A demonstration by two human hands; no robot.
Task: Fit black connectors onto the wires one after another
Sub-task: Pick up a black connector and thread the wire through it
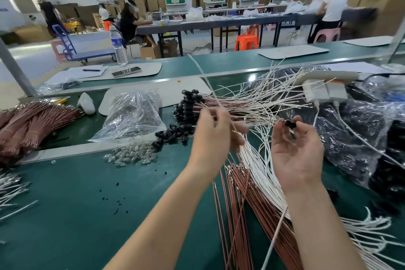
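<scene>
- The right hand [295, 151] was at centre right of the frame, palm turned towards the camera; its thumb and forefinger pinched a black connector [290, 124] at their tips; the other fingers stood loosely curled, apart from it.
- The left hand [215, 131] was just left of it, back towards the camera; its fingers were curled into the white wires [263, 173] and gripped some of them; how many could not be told; one thin white strand [200, 70] rose from above this hand towards the upper centre.
- The two hands were near each other but not touching.
- The white wires fanned from the lower right across the green table [76, 204]; the brown wires [235, 208] lay beside and partly under them at lower centre.
- Behind the left hand lay a bundle of fitted wires [190, 105], black-capped ends pointing left; loose connectors [173, 135] lay heaped just left of that hand.
- Further left lay a clear plastic bag [133, 114]; below it, a heap of small clear bulbs [131, 154]; at the left edge, another brown bundle [37, 120].
</scene>
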